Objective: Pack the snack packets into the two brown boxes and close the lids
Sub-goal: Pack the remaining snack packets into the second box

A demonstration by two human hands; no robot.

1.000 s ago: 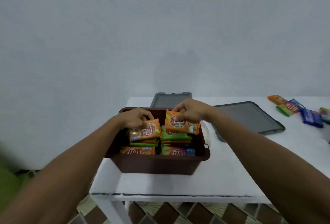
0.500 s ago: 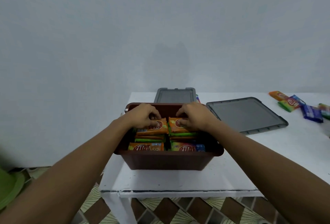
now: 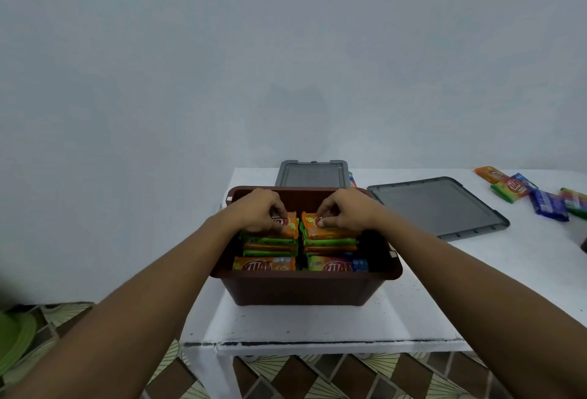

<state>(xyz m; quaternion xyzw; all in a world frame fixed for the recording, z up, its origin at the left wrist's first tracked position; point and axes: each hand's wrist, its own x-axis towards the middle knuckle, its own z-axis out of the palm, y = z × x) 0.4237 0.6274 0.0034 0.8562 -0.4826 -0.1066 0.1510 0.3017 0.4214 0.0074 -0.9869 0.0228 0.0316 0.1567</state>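
A brown box (image 3: 298,287) stands open near the front left of the white table (image 3: 317,322), filled with two stacks of snack packets. My left hand (image 3: 259,209) is curled over the top orange packet (image 3: 290,227) of the left stack, fingertips pinching it. Over the right stack, my right hand (image 3: 344,211) pinches the top orange packet (image 3: 313,230) the same way. Both packets lie flat on their stacks. Two more packets (image 3: 263,263) stand upright along the box's near wall.
One grey lid (image 3: 438,205) lies flat to the right of the box. A second grey lid (image 3: 313,174) sits just behind it; what is under it is hidden. Several loose packets (image 3: 514,187) lie at the far right. A green object (image 3: 12,341) sits on the floor at left.
Both hands lowered their orange packets from above the box onto the tops of the two stacks. The view also shifted slightly nearer to the box.
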